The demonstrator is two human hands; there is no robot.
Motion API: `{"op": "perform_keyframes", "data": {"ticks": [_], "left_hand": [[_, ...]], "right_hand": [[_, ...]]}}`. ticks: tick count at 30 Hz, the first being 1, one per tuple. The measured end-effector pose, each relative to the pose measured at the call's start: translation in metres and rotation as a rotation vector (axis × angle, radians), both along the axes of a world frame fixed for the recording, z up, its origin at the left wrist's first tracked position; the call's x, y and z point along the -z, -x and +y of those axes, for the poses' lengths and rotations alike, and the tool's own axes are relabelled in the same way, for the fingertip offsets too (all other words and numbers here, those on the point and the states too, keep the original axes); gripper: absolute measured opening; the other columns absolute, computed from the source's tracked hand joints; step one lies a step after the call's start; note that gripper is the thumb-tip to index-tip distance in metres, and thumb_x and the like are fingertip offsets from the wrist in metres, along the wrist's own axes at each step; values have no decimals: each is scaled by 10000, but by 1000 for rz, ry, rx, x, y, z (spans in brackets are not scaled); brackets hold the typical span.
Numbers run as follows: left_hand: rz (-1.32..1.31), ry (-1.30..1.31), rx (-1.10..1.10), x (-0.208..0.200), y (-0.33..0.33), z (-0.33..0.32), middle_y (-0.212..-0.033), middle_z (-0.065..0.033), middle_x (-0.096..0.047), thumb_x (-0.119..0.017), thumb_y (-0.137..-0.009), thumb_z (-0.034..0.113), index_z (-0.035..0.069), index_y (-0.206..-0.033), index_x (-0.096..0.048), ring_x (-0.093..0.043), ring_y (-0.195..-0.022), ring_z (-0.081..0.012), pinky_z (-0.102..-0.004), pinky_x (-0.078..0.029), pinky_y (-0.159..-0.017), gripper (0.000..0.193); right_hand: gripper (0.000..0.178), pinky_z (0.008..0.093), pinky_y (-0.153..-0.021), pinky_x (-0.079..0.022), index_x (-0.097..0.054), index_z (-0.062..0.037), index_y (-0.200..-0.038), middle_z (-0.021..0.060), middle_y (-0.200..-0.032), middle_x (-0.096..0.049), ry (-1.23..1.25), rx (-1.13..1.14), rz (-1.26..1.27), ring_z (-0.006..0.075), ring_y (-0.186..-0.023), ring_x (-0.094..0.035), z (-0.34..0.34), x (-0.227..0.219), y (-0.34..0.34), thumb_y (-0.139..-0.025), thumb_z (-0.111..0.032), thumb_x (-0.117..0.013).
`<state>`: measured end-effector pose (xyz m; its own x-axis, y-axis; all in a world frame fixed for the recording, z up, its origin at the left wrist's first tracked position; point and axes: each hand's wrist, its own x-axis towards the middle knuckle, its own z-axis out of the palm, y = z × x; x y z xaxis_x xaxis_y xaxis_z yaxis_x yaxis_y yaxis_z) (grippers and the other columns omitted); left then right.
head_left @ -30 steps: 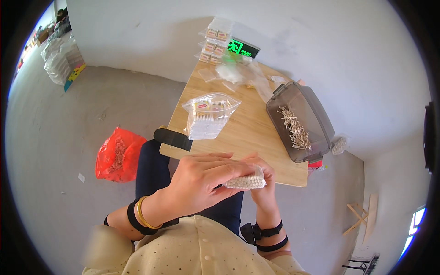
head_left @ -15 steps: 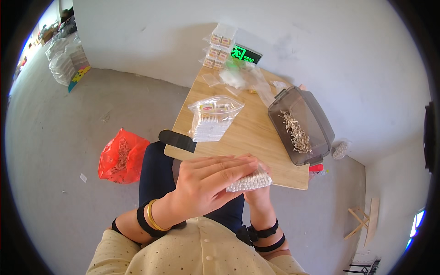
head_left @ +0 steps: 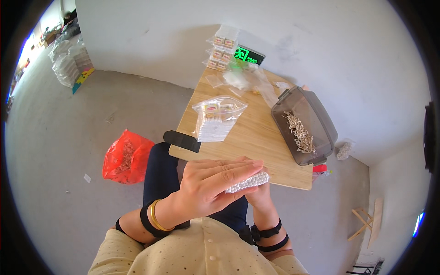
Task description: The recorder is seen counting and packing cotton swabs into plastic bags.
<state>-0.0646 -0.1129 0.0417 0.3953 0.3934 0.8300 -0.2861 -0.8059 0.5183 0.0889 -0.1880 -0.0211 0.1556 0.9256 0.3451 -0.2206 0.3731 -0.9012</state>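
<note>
My left hand (head_left: 208, 185) lies flat over a white bundle of cotton swabs (head_left: 247, 182), pressing it from above. Beneath the bundle is my right hand (head_left: 260, 195), mostly hidden, cupping it from below. Both hands hover over my lap just in front of the wooden table (head_left: 256, 142). A clear zip bag (head_left: 215, 118) filled with white swabs lies on the table near its front left corner. To the right stands a grey plastic bin (head_left: 305, 126) with a heap of wooden-stick swabs inside.
Stacked clear bags (head_left: 221, 48) and loose plastic wraps (head_left: 243, 80) sit at the table's far end beside a green-lit sign (head_left: 249, 55). A black flat object (head_left: 182, 140) pokes out at the table's left corner. A red plastic bag (head_left: 126, 156) rests on the grey floor.
Both hands stay closed around the swab bundle, shifting slightly; the left hand's fingers have flattened further over it. The view has tilted a little.
</note>
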Motion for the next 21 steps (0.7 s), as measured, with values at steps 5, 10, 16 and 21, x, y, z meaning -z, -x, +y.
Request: {"op": "perform_keyframes", "data": {"ticks": [5, 10, 16, 21], "left_hand": [[16, 20, 1, 2, 2, 2, -1058, -146, -738, -798, -768, 54, -15, -1169, -686, -742, -889, -260, -294, -584, -748, 422], [71, 213, 96, 3, 9, 5, -1071, -141, -736, -777, -799, 68, -10, -1192, -680, -743, -855, -238, -277, -573, -718, 412], [187, 247, 24, 6, 12, 8, -1072, -127, -734, -784, -741, 44, 28, -1155, -702, -735, -879, -234, -290, -575, -727, 423], [173, 126, -52, 24, 6, 16, -1081, -82, -733, -791, -711, 55, 56, -1107, -716, -716, -957, -260, -362, -579, -863, 403]], "right_hand": [[226, 263, -825, -466, -693, -24, -1032, 30, -1004, -660, -37, -5, 14, 104, -933, -596, 5, 1, 2, -820, -24, -772], [238, 268, -846, -464, -680, -14, -1055, 31, -1028, -655, -18, -30, 26, 105, -951, -596, 8, 4, 1, -826, 22, -735], [281, 299, -924, -463, -669, -13, -1099, 49, -1123, -663, 44, -32, -5, 134, -1049, -600, 5, 0, 0, -825, 31, -711], [292, 295, -929, -465, -668, -16, -1111, 52, -1146, -664, 42, -14, -130, 134, -1056, -605, 11, -2, -1, -827, -3, -735]]}}
